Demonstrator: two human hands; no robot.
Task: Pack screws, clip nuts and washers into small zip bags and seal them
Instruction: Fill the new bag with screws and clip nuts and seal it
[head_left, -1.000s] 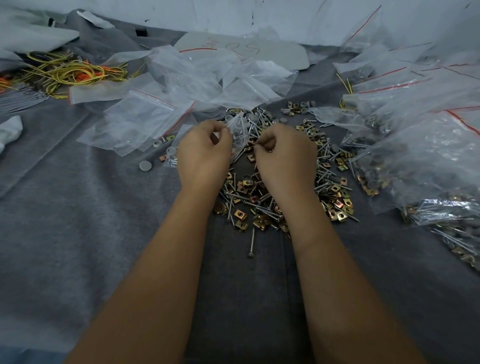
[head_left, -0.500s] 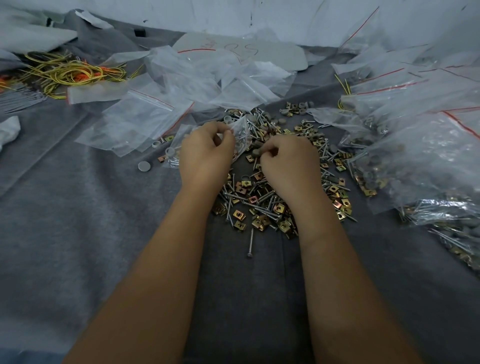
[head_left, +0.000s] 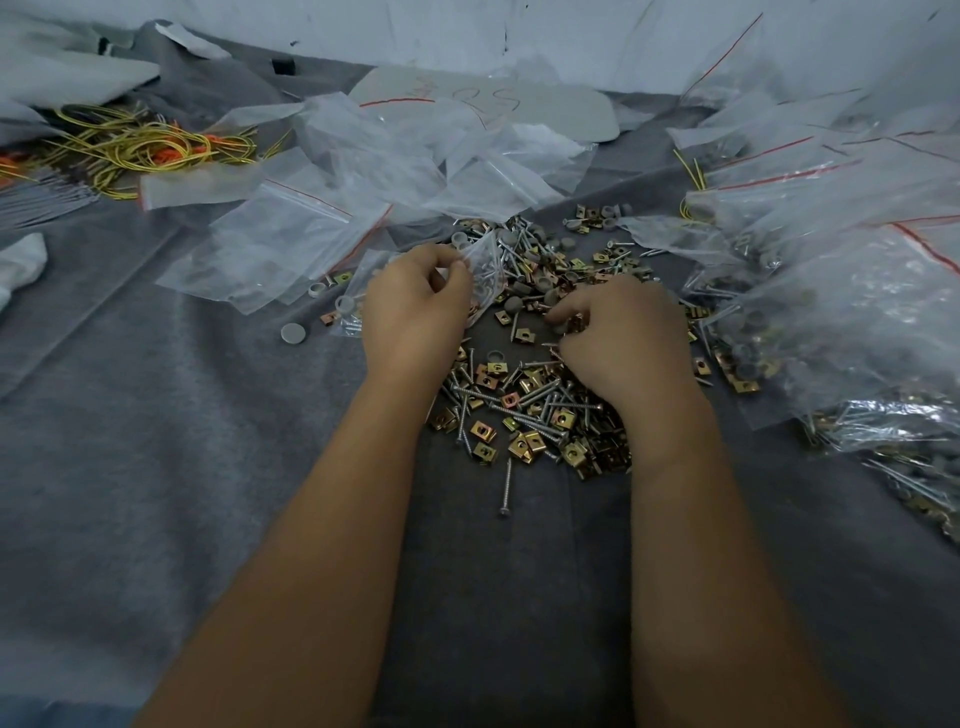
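- Left hand (head_left: 415, 306) pinching small zip bag (head_left: 480, 275), mouth facing right.
- Right hand (head_left: 618, 332) curling into loose hardware pile (head_left: 524, 410); whether holding anything, cannot tell.
- Advice: keep mouth open, feeding few pieces.

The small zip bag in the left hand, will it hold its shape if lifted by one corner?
Probably not. The small zip bag is thin, crinkled film, so it would likely sag. The screws inside would probably slide toward its lowest point. The left hand pinches its edge, so it seems light.

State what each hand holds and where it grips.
Left hand pinches a small zip bag at its upper edge. Right hand curls into the hardware pile; its hold cannot be told.
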